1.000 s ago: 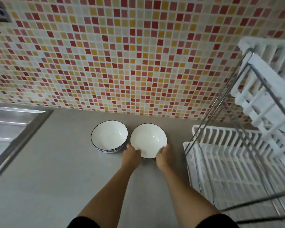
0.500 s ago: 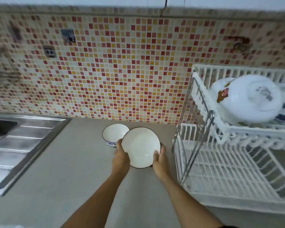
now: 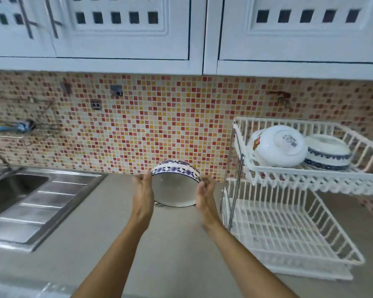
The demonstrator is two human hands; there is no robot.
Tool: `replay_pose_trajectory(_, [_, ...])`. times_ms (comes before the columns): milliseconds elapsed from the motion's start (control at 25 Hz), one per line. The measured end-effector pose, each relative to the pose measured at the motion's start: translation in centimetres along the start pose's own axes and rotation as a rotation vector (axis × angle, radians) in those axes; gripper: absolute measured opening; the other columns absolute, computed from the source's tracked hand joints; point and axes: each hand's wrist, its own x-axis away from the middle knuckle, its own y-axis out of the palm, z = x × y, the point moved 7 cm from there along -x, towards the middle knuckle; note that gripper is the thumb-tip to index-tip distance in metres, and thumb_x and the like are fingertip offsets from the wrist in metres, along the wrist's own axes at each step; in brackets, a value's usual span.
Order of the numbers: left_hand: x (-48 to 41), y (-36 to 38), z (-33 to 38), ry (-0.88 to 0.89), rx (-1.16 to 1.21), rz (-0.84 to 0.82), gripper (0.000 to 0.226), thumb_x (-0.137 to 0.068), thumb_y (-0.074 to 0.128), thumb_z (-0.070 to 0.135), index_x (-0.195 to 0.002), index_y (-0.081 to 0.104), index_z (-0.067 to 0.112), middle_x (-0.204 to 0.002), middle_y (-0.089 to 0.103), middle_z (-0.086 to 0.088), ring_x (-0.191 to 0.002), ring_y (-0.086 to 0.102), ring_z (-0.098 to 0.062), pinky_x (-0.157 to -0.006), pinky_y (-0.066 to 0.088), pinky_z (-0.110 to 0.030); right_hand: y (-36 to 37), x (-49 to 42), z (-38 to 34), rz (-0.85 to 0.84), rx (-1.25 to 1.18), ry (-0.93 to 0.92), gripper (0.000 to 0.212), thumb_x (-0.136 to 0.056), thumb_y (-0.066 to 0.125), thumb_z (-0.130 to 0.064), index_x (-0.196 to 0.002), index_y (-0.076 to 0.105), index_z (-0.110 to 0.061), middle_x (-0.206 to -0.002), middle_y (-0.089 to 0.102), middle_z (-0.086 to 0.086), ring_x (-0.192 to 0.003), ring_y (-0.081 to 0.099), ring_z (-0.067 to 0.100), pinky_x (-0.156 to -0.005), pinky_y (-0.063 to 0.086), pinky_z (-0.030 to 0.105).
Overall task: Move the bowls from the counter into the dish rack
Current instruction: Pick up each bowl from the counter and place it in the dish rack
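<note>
- While the bowl (image 3: 174,186) hangs tilted above the table (image 3: 177,250), we clamp it between left hand (image 3: 143,195) and right hand (image 3: 205,195).
- Our palm-only grip could slip.
- Swinging right, we might clip the dish rack (image 3: 293,222) frame.

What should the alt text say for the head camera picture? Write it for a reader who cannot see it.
Two bare hands, left hand and right hand, hold a blue-patterned bowl tilted above a grey counter. To the right a white two-tier dish rack has upturned bowls on its upper tier; a steel sink lies left.
</note>
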Motion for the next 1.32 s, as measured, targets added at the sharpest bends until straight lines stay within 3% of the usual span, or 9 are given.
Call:
replay_pose_trajectory(80, [0.9,1.2,4.4,0.096,0.107,-0.009,0.074,-0.063,0.039,0.083,-0.112,0.041,0.027,-0.122,0.051,-0.004,-0.114,0.052,-0.023,-0.098,0.048,-0.053,-1.3,-0.6,-4.4,-0.01,-0.029,-0.09,0.024,-0.086,0.032,-0.049,-0.104,0.034,-0.034,-0.098,0.043,-0.014,-0.085,0.047,-0.013,-0.075,0.038,-0.001])
replay_pose_trajectory(200, [2.3,4.6,9.9,0.218,0.272,-0.114,0.05,-0.076,0.037,0.066,-0.106,0.051,0.028,-0.116,0.056,0.0,-0.106,0.054,-0.017,-0.076,0.051,-0.028,-4.5,-1.2,-10.5,-0.034,-0.091,-0.184,0.025,-0.088,0.037,-0.046,-0.112,0.035,-0.039,-0.124,0.049,-0.008,-0.107,0.052,-0.01,-0.09,0.042,0.012])
replay_pose_trajectory(320, [4.5,9.7,15.0,0.35,0.342,-0.242,0.034,-0.091,0.031,0.048,-0.105,0.059,0.037,-0.11,0.063,0.008,-0.104,0.057,-0.01,-0.083,0.049,-0.024,-10.3,-1.5,-16.0,-0.025,-0.054,-0.25,0.044,-0.088,0.031,-0.064,-0.131,0.031,-0.054,-0.15,0.034,-0.012,-0.134,0.037,0.003,-0.112,0.03,0.032])
replay_pose_trajectory(520, [7.8,20.7,20.2,0.536,0.346,-0.404,0.036,-0.087,0.034,0.049,-0.11,0.059,0.037,-0.111,0.065,0.01,-0.101,0.06,-0.002,-0.084,0.051,-0.02,-23.4,-3.8,-19.6,-0.115,0.211,-0.127,0.077,-0.068,0.031,-0.087,-0.139,0.014,-0.062,-0.158,0.019,-0.015,-0.139,0.027,0.01,-0.117,0.016,0.054])
replay_pose_trajectory(680, [8.8,30.0,19.9,0.534,0.139,-0.541,0.06,-0.085,0.031,0.062,-0.134,0.046,0.032,-0.136,0.055,0.005,-0.125,0.051,-0.008,-0.105,0.04,-0.032,-33.6,-5.3,-18.9,-0.155,0.286,-0.06,0.101,-0.056,0.053,-0.084,-0.144,0.032,-0.038,-0.142,0.048,-0.008,-0.13,0.047,0.018,-0.114,0.03,0.039])
replay_pose_trajectory(880, [9.3,38.9,18.2,0.436,-0.194,-0.618,0.071,-0.09,0.025,0.065,-0.148,0.032,0.024,-0.156,0.032,-0.001,-0.141,0.034,-0.021,-0.11,0.024,-0.038,-43.4,-6.8,-16.4,-0.033,0.239,-0.089,0.06,-0.088,0.049,-0.038,-0.144,0.032,-0.024,-0.103,0.052,-0.022,-0.102,0.051,0.001,-0.108,0.034,0.032])
replay_pose_trajectory(1080, [7.9,44.4,17.3,0.496,-0.388,-0.611,0.104,-0.058,0.051,0.08,-0.144,0.031,0.024,-0.129,0.057,0.004,-0.107,0.061,-0.012,-0.099,0.047,-0.038,-47.2,-9.4,-13.0,-0.131,0.357,-0.193,0.091,-0.061,0.064,-0.069,-0.14,0.033,-0.033,-0.128,0.051,-0.02,-0.115,0.055,-0.002,-0.093,0.051,0.019])
replay_pose_trajectory(1200, [6.5,46.7,16.3,0.51,-0.528,-0.646,0.104,-0.055,0.074,0.068,-0.141,0.027,0.032,-0.124,0.055,0.009,-0.108,0.06,-0.016,-0.091,0.055,-0.035,-48.5,-11.6,-10.8,-0.21,0.483,-0.179,0.112,-0.052,0.082,-0.058,-0.146,0.024,-0.038,-0.152,0.033,-0.008,-0.136,0.04,0.011,-0.109,0.041,0.036])
replay_pose_trajectory(1320, [5.1,48.4,15.2,0.472,-0.736,-0.686,0.102,-0.057,0.077,0.064,-0.14,0.029,0.031,-0.131,0.054,0.003,-0.113,0.057,-0.02,-0.096,0.052,-0.037,-49.0,-13.4,-8.5,-0.289,0.671,-0.079,0.124,-0.052,0.086,-0.047,-0.15,0.01,-0.034,-0.157,0.021,-0.008,-0.143,0.027,0.014,-0.116,0.03,0.039])
